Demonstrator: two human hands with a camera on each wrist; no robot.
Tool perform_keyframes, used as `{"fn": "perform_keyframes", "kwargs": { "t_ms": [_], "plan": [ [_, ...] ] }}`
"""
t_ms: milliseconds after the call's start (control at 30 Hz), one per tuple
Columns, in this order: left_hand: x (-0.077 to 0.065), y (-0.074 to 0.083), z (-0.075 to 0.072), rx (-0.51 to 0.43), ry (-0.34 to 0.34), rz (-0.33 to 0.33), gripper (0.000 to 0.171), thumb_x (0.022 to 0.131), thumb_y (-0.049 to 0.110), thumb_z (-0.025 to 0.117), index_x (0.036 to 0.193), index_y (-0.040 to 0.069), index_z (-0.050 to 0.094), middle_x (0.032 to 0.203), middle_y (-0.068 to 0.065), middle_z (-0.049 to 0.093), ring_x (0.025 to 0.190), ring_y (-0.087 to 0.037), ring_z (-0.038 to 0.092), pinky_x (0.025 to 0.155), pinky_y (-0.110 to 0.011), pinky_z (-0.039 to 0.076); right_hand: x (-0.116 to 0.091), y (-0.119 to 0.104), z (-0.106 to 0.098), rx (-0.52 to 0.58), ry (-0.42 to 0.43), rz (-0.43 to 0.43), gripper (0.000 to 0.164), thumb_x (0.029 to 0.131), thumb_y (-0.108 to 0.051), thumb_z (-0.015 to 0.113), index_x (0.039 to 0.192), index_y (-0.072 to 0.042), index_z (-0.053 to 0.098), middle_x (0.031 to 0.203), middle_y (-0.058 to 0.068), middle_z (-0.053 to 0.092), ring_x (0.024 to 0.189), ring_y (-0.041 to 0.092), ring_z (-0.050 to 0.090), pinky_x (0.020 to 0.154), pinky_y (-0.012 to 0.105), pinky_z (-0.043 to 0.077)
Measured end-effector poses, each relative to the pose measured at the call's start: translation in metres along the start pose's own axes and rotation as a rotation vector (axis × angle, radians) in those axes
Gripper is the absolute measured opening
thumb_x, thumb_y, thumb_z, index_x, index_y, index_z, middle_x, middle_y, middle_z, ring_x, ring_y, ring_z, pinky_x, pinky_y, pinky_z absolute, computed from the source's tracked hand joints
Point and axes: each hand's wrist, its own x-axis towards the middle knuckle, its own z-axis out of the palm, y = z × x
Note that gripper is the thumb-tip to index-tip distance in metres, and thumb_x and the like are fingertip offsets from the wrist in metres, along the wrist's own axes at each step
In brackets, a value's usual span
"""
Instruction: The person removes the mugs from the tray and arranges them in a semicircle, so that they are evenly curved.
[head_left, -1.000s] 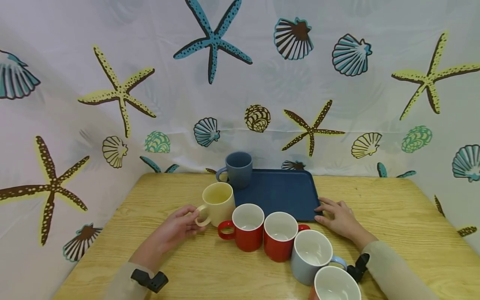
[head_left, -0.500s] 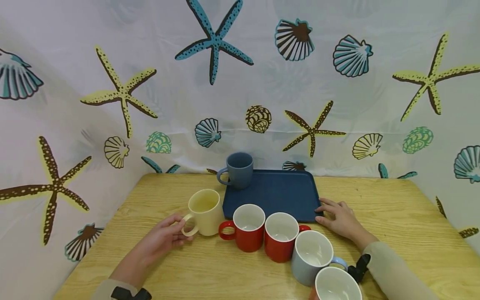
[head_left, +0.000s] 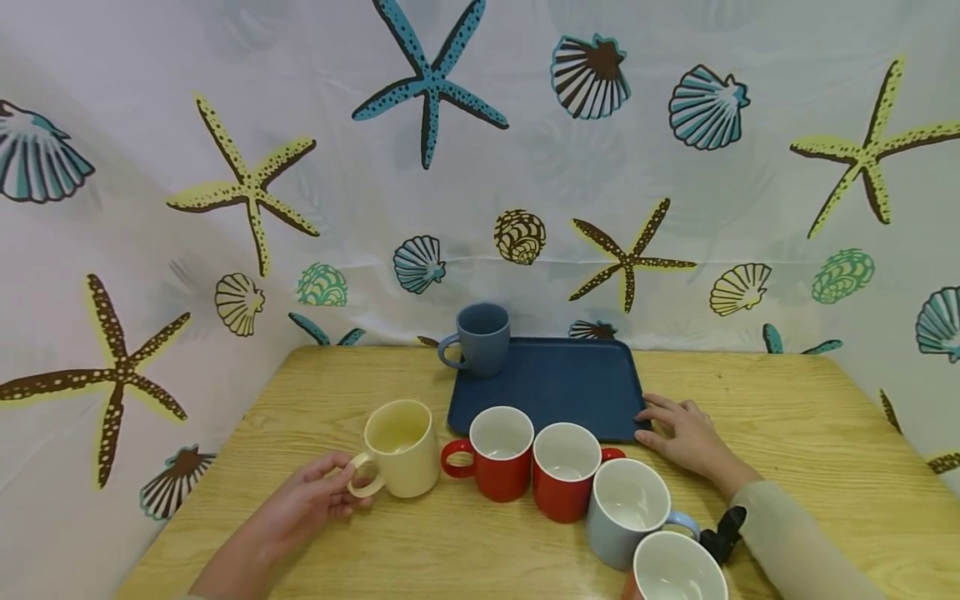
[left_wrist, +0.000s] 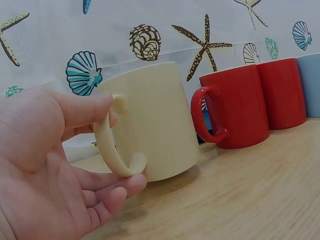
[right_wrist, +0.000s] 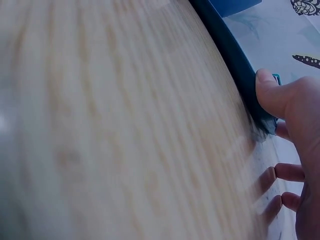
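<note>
My left hand (head_left: 318,492) pinches the handle of a cream mug (head_left: 411,471) between thumb and fingers. In the left wrist view the cream mug (left_wrist: 155,125) leans slightly, its base close above or on the table; I cannot tell which. The right hand (head_left: 686,437) rests at the near right corner of a dark blue tray (head_left: 570,383). Seen from the right wrist, the thumb (right_wrist: 272,97) lies against the tray's rim (right_wrist: 235,60), with other fingertips by the corner. A blue mug (head_left: 486,354) stands on the tray's back left corner.
A red mug (head_left: 502,479) stands just right of the cream one, beside a second red mug (head_left: 558,496). A light blue mug (head_left: 611,537) and a white-lined mug (head_left: 678,575), cut off below, follow toward me. Behind the wooden table (head_left: 772,417) hangs a patterned cloth (head_left: 517,150).
The left hand has drawn the cream mug away from the tray, toward me and to the left, level with the red mugs. The right hand and tray stay put.
</note>
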Motion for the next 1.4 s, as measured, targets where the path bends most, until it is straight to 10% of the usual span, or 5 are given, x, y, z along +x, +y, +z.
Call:
{"fn": "perform_keyframes", "kwargs": {
  "t_ms": [700,1400],
  "plan": [
    [-0.028,-0.012,0.020,-0.049,-0.074,-0.026,0.022,0.102,0.016,0.036,0.106,0.014,0.058,0.112,-0.004,0.060,0.102,-0.021,0.060,0.081,-0.027,0.046,0.001,-0.002,-0.003,-0.039,-0.009,-0.001,0.036,0.086,-0.045,0.061,0.111,-0.018,0.067,0.140,0.010,0.042,0.107,0.033,0.042,0.084,0.052,0.036],
    [-0.018,-0.011,0.040,-0.018,-0.150,-0.079,0.019,0.101,0.013,0.038,0.109,0.006,0.055,0.115,-0.010,0.061,0.100,-0.021,0.060,0.082,-0.029,0.045,0.002,-0.002,0.001,-0.028,-0.014,0.005,0.035,0.087,-0.043,0.062,0.110,-0.018,0.067,0.140,0.011,0.043,0.106,0.032,0.042,0.083,0.050,0.037]
  ]
}}
